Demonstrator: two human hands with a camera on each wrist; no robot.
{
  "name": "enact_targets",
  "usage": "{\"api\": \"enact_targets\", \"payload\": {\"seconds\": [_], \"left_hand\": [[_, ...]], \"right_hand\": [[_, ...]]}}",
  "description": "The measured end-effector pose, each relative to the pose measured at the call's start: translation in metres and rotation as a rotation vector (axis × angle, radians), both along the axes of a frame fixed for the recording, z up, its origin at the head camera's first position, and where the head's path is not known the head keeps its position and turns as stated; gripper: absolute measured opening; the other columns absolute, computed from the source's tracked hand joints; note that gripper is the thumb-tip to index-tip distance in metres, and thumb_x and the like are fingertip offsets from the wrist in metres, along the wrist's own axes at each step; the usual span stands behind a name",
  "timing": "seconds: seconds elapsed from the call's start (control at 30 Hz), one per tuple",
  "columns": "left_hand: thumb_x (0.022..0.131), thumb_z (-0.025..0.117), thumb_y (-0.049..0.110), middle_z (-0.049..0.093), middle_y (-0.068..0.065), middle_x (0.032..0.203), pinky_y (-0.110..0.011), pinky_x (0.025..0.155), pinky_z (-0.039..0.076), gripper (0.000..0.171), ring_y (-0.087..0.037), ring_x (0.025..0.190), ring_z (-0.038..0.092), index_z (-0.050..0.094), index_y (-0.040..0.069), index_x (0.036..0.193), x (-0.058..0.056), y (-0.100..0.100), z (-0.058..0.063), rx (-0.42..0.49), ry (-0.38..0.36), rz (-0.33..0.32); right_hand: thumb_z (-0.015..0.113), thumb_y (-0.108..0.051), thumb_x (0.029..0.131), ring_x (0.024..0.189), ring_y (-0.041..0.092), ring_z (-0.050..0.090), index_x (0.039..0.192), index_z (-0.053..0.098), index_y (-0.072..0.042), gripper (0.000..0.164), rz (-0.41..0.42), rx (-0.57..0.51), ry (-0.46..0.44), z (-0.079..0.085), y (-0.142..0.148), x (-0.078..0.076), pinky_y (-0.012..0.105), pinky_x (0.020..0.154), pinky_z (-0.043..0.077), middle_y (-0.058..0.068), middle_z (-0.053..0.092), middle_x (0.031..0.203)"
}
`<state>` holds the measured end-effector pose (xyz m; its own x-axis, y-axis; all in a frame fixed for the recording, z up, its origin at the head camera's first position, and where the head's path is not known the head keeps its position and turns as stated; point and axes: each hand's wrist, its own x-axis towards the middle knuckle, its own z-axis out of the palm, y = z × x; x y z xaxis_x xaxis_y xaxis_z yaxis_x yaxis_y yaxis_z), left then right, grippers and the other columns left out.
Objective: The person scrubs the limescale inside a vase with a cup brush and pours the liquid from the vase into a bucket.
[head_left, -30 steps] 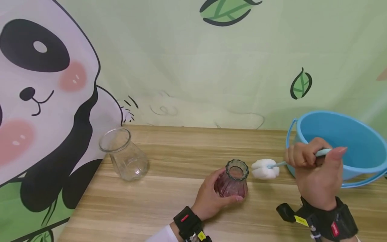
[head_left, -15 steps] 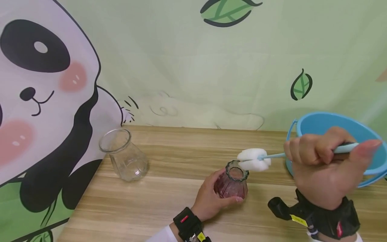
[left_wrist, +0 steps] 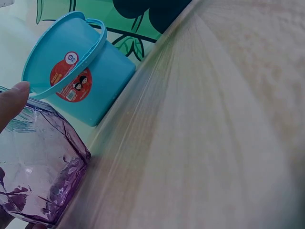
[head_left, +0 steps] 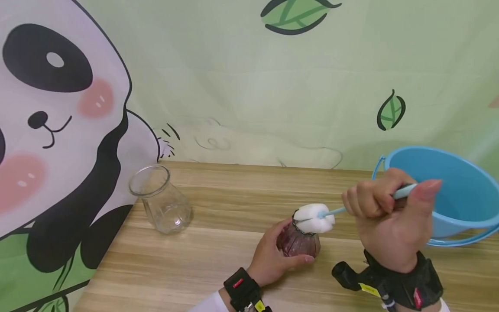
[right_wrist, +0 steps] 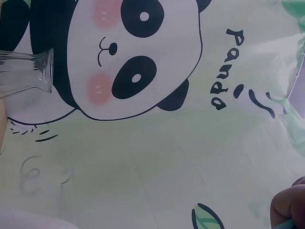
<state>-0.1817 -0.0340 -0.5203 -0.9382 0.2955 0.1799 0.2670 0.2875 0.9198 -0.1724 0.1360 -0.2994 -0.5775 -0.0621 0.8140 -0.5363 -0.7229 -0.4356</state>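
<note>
My left hand [head_left: 270, 258] grips a small purple glass vase [head_left: 299, 245] around its body, and the vase stands upright on the table. In the left wrist view, its faceted purple side [left_wrist: 47, 162] fills the lower left, with my thumb near the top. A sponge bottle brush [head_left: 313, 219] with a white head and light blue handle is held in my right hand [head_left: 390, 216]. Its head lies over the mouth of the vase and hides most of the rim; whether any of it is inside cannot be seen. The right wrist view shows only curled fingers [right_wrist: 288, 205] at the lower right corner.
A clear glass jar [head_left: 165, 206] stands on the left of the wooden table [head_left: 187, 268]. At the right is a blue bucket [head_left: 460, 182] with a handle, partly behind my right hand. A panda-printed cloth [head_left: 234, 86] hangs behind the table.
My right hand has carried the brush leftward, from beside the vase, up over its edge and then down onto its mouth. The left hand and the vase have stayed in place.
</note>
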Motion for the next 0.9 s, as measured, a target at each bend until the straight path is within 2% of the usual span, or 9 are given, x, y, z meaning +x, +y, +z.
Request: {"api": "enact_targets", "payload": {"seconds": [0.2,0.33,0.53,0.9], "left_hand": [[0.067,0.082,0.057,0.051,0.013,0.131,-0.043,0.096,0.046,0.085,-0.008,0.115,0.047,0.041,0.041,0.139,-0.001,0.000,-0.001,0.003,0.023,-0.012],[0.067,0.082,0.056,0.051,0.014,0.132,-0.042,0.096,0.046,0.084,-0.008,0.116,0.047,0.041,0.041,0.139,-0.001,0.000,0.000,0.012,0.022,-0.025],[0.067,0.082,0.055,0.052,0.013,0.132,-0.042,0.095,0.046,0.083,-0.008,0.116,0.048,0.042,0.040,0.139,0.000,0.001,0.000,0.010,0.033,-0.024],[0.068,0.083,0.053,0.052,0.014,0.132,-0.042,0.094,0.047,0.080,-0.009,0.116,0.048,0.043,0.042,0.138,-0.001,0.000,0.001,0.013,0.061,-0.032]], "right_hand": [[0.034,-0.043,0.104,0.041,0.006,0.018,0.063,0.021,-0.007,0.056,-0.021,0.005,-0.022,0.001,-0.003,-0.002,0.019,0.038,0.013,-0.002,0.017,0.051],[0.031,-0.040,0.105,0.041,0.005,0.019,0.065,0.022,-0.006,0.054,-0.063,0.026,-0.046,0.002,-0.004,-0.006,0.020,0.037,0.013,-0.002,0.017,0.052],[0.034,-0.041,0.105,0.039,0.006,0.020,0.064,0.023,-0.007,0.054,-0.055,0.020,-0.113,0.002,-0.003,-0.013,0.020,0.035,0.013,-0.002,0.017,0.052],[0.037,-0.041,0.104,0.037,0.006,0.019,0.062,0.023,-0.007,0.056,-0.073,0.045,-0.146,0.000,-0.010,-0.024,0.021,0.032,0.013,-0.002,0.018,0.050]]}}
